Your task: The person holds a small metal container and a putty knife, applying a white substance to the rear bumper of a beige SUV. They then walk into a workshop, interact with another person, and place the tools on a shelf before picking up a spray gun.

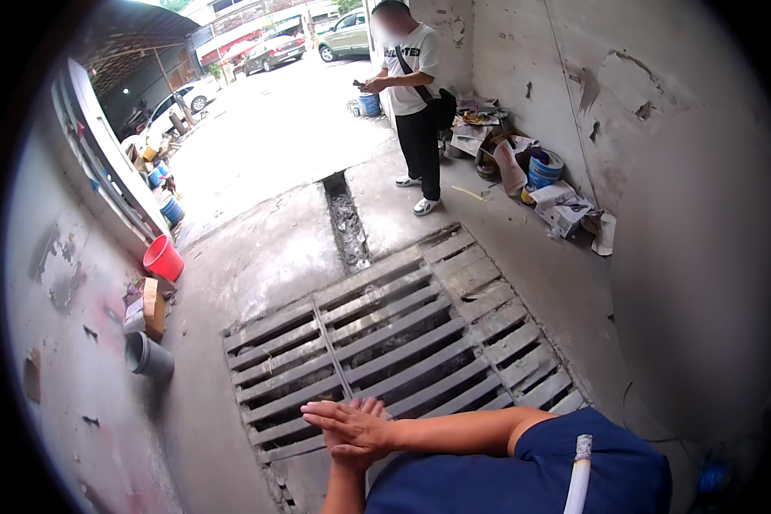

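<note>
Your hands are empty and laid flat one on the other: your right hand [360, 428] lies over your left hand [344, 437], fingers straight and pointing left, pinching nothing. They hang just above the near edge of the concrete drain grate [403, 343], which fills the floor in front of you, its long slots dark and open. That is where I would judge the risk to be: lean forward and a finger or anything you drop could slip between the bars, and one slab on the right side looks chipped and could shift under weight. A cigarette [579, 475] shows low at the frame's edge over your blue sleeve [522, 475]; ash falling on the cloth is a small hazard. A person [413, 103] stands beyond the grate, looking at a phone, beside the open channel [347, 223].
</note>
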Demonstrator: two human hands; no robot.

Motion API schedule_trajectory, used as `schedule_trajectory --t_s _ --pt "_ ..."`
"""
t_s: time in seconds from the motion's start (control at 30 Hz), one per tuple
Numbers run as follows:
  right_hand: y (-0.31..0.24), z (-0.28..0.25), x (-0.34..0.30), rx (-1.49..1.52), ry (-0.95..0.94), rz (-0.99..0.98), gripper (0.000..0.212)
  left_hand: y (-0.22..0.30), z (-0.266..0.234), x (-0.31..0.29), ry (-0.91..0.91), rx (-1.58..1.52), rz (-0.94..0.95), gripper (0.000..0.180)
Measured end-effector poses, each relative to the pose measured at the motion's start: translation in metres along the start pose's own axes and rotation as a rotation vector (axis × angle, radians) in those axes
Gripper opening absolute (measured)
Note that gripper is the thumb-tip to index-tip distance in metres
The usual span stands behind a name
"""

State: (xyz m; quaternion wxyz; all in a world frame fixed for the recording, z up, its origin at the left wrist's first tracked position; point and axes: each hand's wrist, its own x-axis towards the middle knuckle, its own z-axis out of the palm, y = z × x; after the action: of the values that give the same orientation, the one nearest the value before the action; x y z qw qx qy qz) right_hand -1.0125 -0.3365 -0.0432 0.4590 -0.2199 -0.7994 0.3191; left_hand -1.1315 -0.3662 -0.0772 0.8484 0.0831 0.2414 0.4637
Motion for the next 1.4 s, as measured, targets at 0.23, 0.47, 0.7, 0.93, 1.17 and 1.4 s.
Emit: schedule_trajectory --t_s 0.23,0.47,0.7,0.93,1.17,1.4 --pt "0.213 -0.114 0.045 -0.487 0.252 0.382 0.053 0.134 0.059 0.164 -0.182 0.032 -0.144 0.084" --pt "0.343 -0.224 -0.077 -0.416 0.19 1.427 0.045 0.266 0.016 0.331 0.212 0.434 -0.011 0.032" --pt "0.434 -0.261 -0.116 -0.08 0.542 1.803 0.018 0.329 -0.148 0.455 0.653 1.446 0.197 0.024" --pt "0.57 -0.402 0.027 -0.263 0.424 1.595 0.031 0.321 -0.161 0.483 0.769 1.797 -0.164 0.034" --pt "0.663 -0.557 0.218 -0.3 0.577 1.239 0.035 0.331 -0.204 0.582 0.889 1.582 -0.176 0.024" --pt "0.709 -0.682 0.388 -0.391 0.684 1.018 0.027 0.372 -0.197 0.736 0.875 1.488 -0.073 0.029"
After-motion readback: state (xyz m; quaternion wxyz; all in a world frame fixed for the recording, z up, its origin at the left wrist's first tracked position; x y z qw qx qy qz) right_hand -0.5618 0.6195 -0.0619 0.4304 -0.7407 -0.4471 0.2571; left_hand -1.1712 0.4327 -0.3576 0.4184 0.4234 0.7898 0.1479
